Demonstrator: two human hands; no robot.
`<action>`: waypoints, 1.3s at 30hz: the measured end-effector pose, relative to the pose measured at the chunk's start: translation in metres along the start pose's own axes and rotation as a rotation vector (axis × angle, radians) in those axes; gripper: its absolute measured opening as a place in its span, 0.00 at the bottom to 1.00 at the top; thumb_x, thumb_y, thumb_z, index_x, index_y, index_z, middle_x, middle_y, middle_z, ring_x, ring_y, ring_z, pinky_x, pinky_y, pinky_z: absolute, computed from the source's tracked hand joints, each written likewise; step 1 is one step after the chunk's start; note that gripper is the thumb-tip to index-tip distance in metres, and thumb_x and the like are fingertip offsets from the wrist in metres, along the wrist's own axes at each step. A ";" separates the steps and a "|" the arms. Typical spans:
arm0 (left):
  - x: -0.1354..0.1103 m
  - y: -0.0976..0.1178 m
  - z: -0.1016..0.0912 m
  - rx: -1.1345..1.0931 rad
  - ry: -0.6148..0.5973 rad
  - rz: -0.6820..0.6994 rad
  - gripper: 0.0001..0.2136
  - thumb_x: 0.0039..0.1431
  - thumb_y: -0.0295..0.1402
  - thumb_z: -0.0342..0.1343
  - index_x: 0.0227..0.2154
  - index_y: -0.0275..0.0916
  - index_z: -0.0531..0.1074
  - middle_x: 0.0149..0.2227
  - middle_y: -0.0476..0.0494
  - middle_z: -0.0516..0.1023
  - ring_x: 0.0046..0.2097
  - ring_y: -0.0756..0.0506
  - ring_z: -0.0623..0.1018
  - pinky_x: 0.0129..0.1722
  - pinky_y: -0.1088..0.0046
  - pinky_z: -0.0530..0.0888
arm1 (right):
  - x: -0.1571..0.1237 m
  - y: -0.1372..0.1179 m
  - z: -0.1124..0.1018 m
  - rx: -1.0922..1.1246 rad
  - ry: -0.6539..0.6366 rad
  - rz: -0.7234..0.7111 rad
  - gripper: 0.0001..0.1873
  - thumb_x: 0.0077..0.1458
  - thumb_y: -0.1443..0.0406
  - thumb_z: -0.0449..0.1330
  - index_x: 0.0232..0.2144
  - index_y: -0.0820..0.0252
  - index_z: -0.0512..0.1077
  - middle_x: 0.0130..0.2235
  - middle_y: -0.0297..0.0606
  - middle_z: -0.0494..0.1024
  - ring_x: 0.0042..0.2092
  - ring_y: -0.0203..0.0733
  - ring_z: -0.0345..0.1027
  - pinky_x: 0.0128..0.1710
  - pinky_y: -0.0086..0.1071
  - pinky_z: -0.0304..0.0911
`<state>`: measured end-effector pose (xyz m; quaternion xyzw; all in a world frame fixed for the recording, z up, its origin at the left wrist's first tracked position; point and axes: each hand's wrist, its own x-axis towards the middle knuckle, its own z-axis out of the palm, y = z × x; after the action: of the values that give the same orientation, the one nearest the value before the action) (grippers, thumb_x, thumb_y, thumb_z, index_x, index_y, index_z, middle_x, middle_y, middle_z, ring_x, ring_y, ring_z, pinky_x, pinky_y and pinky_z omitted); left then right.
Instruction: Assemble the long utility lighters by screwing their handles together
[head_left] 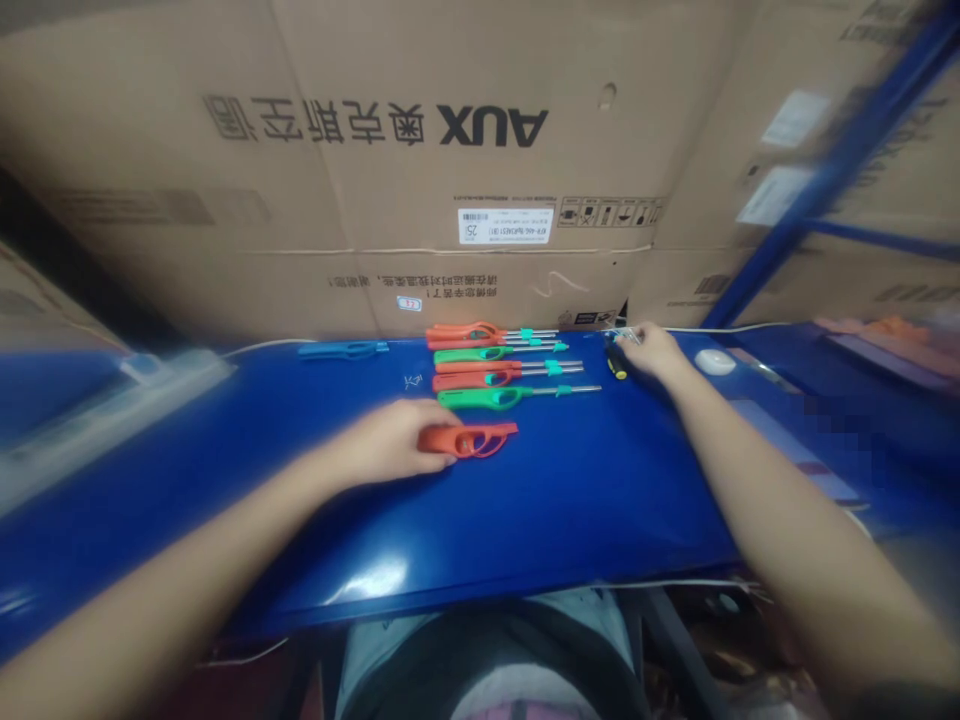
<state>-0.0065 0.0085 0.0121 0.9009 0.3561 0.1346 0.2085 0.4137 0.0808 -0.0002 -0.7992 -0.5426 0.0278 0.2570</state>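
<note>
My left hand (409, 440) is closed around an orange lighter handle (487, 440), a long-nosed lighter's body with no metal tube on its end, held over the front middle of the table. My right hand (652, 350) reaches to the back of the table, its fingers pinched at some thin silvery pieces too small to make out. Just beside those fingers lies a black and yellow screwdriver (616, 362). Between my hands, several long-nosed lighters lie in a row, among them a green lighter (480, 398) and a red lighter (472, 379), their metal tubes pointing right.
A large cardboard sheet (360, 200) stands behind the blue table (540, 520). At the back left lies a blue lighter handle (345, 350). A white round object (715, 361) sits right of my right hand. A blue metal post (817, 180) rises at the right.
</note>
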 end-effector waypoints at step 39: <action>-0.016 -0.153 -0.067 0.411 0.462 -0.346 0.22 0.50 0.37 0.55 0.47 0.34 0.78 0.48 0.34 0.77 0.51 0.34 0.76 0.55 0.57 0.73 | -0.113 -0.089 0.014 0.214 -0.601 -1.061 0.16 0.59 0.53 0.66 0.31 0.58 0.70 0.39 0.38 0.74 0.41 0.42 0.67 0.40 0.34 0.62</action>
<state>-0.1334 0.1169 -0.0030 0.7960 0.5610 0.2229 -0.0436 0.2867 0.0109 0.0001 -0.3475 -0.9089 0.1744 0.1508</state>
